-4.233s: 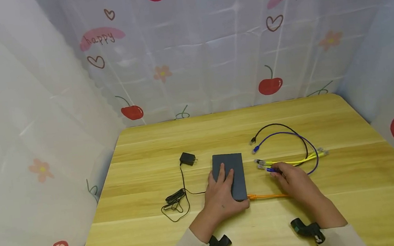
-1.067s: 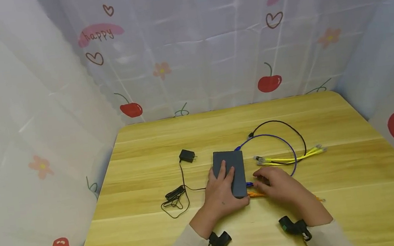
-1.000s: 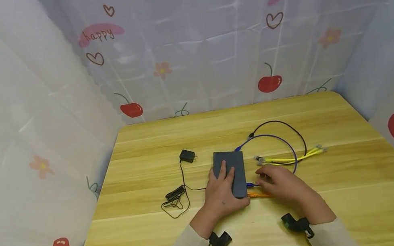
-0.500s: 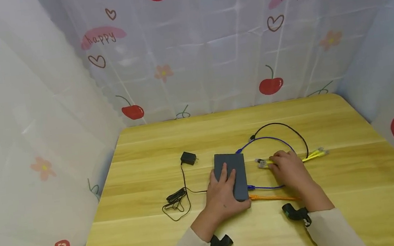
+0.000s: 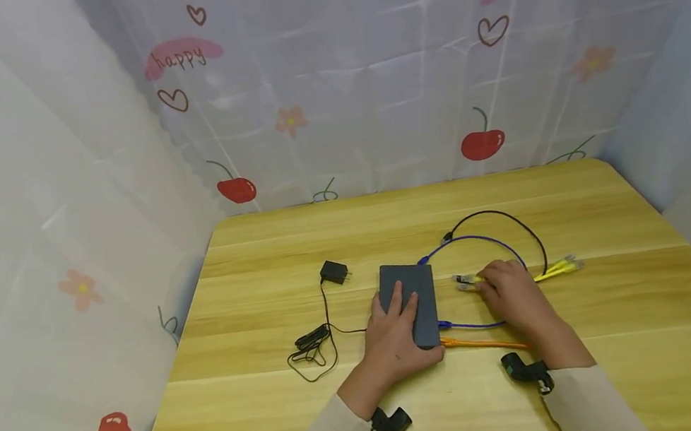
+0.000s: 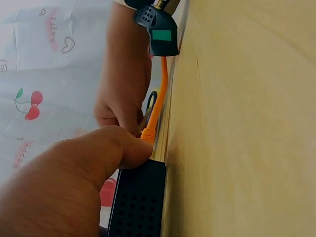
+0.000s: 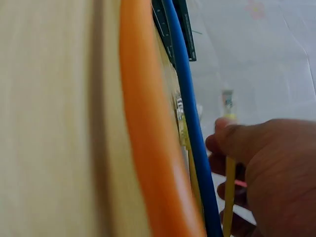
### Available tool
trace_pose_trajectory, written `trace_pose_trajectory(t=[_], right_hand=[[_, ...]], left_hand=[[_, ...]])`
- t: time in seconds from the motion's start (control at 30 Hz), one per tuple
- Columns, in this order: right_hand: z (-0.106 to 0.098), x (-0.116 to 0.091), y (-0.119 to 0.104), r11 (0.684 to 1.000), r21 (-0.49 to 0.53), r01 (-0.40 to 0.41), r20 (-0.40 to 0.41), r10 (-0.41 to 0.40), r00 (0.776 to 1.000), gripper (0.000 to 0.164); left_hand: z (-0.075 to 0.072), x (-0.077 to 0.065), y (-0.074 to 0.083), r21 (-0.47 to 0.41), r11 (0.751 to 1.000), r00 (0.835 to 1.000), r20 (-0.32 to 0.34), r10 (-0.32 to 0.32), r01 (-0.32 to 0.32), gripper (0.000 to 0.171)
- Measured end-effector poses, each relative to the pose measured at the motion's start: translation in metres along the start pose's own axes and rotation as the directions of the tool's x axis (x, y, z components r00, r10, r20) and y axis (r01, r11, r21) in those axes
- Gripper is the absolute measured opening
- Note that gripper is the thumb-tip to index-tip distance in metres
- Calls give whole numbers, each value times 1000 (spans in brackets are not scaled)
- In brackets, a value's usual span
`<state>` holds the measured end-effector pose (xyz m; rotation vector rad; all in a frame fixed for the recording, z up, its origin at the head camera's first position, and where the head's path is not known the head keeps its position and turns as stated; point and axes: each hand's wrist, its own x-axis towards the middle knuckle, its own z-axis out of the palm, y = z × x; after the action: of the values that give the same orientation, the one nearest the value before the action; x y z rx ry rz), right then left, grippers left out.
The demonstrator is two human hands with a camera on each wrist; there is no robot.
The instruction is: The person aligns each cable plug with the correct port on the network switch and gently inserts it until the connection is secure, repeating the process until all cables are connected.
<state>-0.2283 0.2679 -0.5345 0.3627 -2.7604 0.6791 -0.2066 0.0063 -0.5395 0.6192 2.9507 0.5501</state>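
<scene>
A dark network switch [image 5: 422, 299] lies flat on the table in the head view. Across its top my left hand [image 5: 395, 341] spreads straight fingers, while the thumb [image 6: 118, 145] presses its near right corner. An orange network cable [image 5: 484, 344] and a blue one [image 5: 473, 325] run from its right side. The blue cable's other plug [image 5: 424, 260] lies by the far right corner. My right hand [image 5: 515, 299] pinches a yellow network cable [image 7: 229, 187] just behind its clear plug [image 7: 227, 101]. Another yellow cable's plug [image 7: 182, 121] shows beside it, partly hidden by the blue cable.
Left of the switch lie a black power adapter [image 5: 334, 272] and its bundled cord [image 5: 311, 337]. A black network cable [image 5: 492, 211] arcs behind the right hand. Printed curtains [image 5: 360, 121] enclose the wooden table [image 5: 272, 245].
The blue plug first held by my right hand now sits at the switch's right side. That hand released it, moved back right and took a yellow cable. My left hand stayed on the switch.
</scene>
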Motion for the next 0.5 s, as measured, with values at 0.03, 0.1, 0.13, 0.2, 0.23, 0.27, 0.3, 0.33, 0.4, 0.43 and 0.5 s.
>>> trace_pose_trajectory(t=[0.03,0.1,0.13,0.2,0.23,0.27,0.3,0.33,0.4,0.43,0.5], right_hand=[[0,0,1,1000,13,5,-3,-5,1000,16],[-2,-1,2,999,37,0,4,0,1000,17],[-3,-2,2,999,49,-9,11,8,1000,19],[-6,-2,1,996,80,-41,36,38,999,24],[-8,-3,0,994,93,-58,48,54,997,28],[-10,-2,-1,991,108,-73,57,67,996,31],[-11,-2,-2,989,123,-87,63,79,995,34],[-12,-2,-2,985,141,-98,67,89,994,37],[-13,-2,-3,980,170,-106,64,96,993,40],[-14,-2,-3,979,179,-98,56,89,994,40],[-13,-2,-3,974,210,-78,37,72,997,35]], left_hand=[[0,0,0,-1,1000,1000,-1,1,-1,101],[0,0,1,-3,1000,1000,1,1,-1,101],[0,0,1,-4,1000,1000,3,1,-1,101],[0,0,2,-7,1000,1000,9,-1,1,101],[0,0,2,-8,1000,1000,12,-3,3,101],[0,-1,2,-7,1000,1000,13,-5,5,101],[0,-1,2,-6,1000,1000,13,-8,8,101],[-1,-1,1,-8,1000,1000,14,-10,10,101],[-1,-1,1,-6,1000,1000,14,-14,14,101],[-1,-1,1,-5,1000,1000,13,-15,15,101],[-2,0,1,-4,1000,1000,13,-14,14,101]])
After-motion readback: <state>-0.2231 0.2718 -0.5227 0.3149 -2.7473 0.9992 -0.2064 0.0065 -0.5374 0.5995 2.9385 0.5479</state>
